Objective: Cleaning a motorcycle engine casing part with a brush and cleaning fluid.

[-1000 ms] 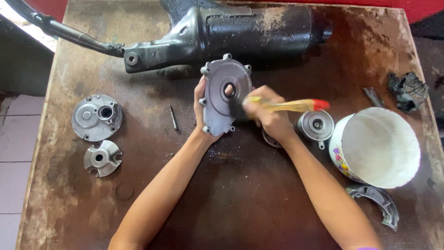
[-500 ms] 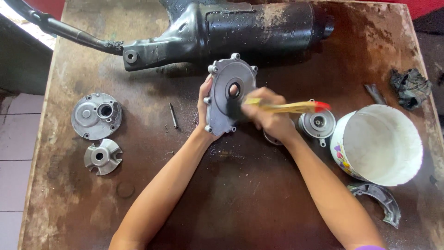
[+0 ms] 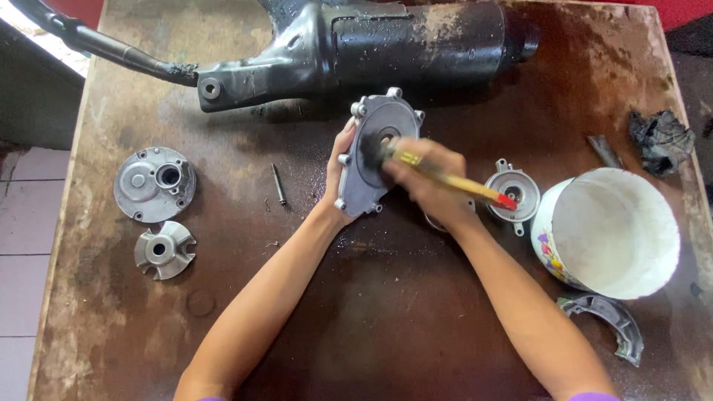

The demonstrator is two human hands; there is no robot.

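Left hand is gripping the metal cover upright below the exhaust pipe, steadying it; right hand is clamping the brush against its face.

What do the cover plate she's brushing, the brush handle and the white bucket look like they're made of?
Cover plate: likely cast aluminium, with a dull silver-grey surface and moulded bolt lugs around the rim. Brush: handle looks like varnished wood or yellow plastic with a red tip; blur leaves it open. Bucket: probably plastic, with smooth matt white walls and a printed flower pattern outside.
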